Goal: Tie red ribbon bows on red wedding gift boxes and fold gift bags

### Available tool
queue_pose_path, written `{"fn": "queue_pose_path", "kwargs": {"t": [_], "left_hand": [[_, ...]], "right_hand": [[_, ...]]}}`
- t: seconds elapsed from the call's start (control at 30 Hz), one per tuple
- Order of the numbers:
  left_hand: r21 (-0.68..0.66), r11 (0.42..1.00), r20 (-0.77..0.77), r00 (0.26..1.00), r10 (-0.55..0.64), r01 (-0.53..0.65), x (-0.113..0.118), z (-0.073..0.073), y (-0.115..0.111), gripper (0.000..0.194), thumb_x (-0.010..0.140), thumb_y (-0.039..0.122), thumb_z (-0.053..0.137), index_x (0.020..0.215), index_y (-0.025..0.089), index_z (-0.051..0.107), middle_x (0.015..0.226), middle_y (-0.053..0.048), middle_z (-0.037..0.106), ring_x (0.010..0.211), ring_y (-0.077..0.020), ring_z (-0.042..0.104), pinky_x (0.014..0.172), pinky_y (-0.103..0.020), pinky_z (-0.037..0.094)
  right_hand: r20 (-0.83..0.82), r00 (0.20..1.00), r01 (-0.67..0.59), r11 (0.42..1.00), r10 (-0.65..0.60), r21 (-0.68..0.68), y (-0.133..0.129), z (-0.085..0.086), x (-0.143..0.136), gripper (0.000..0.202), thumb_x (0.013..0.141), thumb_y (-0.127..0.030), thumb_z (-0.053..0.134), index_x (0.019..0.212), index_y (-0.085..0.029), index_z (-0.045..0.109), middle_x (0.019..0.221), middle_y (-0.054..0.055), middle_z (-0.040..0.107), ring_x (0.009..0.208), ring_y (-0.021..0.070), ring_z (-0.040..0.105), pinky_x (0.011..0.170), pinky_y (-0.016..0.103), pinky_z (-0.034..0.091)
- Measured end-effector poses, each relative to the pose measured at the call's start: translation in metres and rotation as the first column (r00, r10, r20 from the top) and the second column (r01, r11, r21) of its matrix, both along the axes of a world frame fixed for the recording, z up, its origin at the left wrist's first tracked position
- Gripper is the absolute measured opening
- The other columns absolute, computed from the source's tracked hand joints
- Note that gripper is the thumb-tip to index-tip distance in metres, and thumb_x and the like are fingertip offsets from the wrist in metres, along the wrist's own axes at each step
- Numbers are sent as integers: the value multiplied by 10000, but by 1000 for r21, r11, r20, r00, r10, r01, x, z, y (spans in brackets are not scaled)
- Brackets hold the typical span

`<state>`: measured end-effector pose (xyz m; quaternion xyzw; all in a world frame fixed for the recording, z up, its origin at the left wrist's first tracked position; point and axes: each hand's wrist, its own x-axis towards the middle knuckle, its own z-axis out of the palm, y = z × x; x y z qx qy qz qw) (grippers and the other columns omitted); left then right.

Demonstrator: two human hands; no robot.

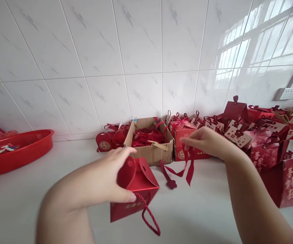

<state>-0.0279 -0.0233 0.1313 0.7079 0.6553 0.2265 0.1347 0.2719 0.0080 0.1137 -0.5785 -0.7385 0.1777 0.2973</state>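
Note:
My left hand (118, 181) is closed around a red gift box (138, 196), held tilted above the white counter. Its top flaps stand partly raised, and a twisted red cord handle (150, 218) hangs from its near side. Pinched in the fingers of my right hand (197, 140) is a dark red ribbon (187, 166), whose ends dangle and trail toward the counter. Between the hands a dark red flower-shaped tag (171, 184) lies on the counter. Behind it, an open cardboard box (149, 154) is filled with red ribbons (149, 137).
Several finished-looking red gift boxes (259, 152) crowd the right side, with one ribbon-tied box (183, 130) beside the carton. Small red boxes (104, 141) sit left of it. A red plastic basin (35, 149) stands far left. A tiled wall (141, 40) backs the counter (67, 159).

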Motion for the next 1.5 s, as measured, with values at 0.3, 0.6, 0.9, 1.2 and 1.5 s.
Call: {"fn": "queue_pose_path", "kwargs": {"t": [0.3,0.6,0.9,1.2,1.5], "left_hand": [[-473,789,-183,832,-523,392,62,-28,37,986,377,532,796,1287,303,495,1280,-97,552,964,-357,634,634,-347,513],[-332,845,-162,857,-489,420,60,-18,29,857,653,619,642,1409,344,346,1493,-86,357,1210,-358,510,786,-362,503],[302,813,119,826,-551,499,76,-7,1,607,759,476,672,1312,355,454,957,-5,668,847,-181,643,736,-295,532],[456,807,271,805,-528,376,63,4,2,109,821,336,640,857,247,692,808,9,717,737,-145,670,664,-236,550],[480,827,394,770,-502,293,55,4,13,135,832,321,629,867,193,653,775,-9,694,651,-127,666,611,-217,551]], "right_hand": [[-644,632,117,769,431,629,-36,13,12,338,735,-207,612,1014,-369,715,1187,-32,661,1033,239,658,900,448,540],[-674,622,660,198,399,725,-37,23,-6,182,666,-117,748,790,-249,764,735,-17,694,683,188,682,683,401,598],[-6,974,-222,965,225,136,-43,12,-18,352,836,-295,534,528,-182,409,502,-52,309,444,64,264,391,217,200],[18,928,-374,927,373,33,-39,8,-27,408,890,-412,476,566,-183,381,547,-50,302,472,65,235,416,223,200],[36,977,-210,978,210,-14,-24,7,-6,311,764,-517,634,742,-208,666,791,21,594,658,136,531,561,257,425]]}}
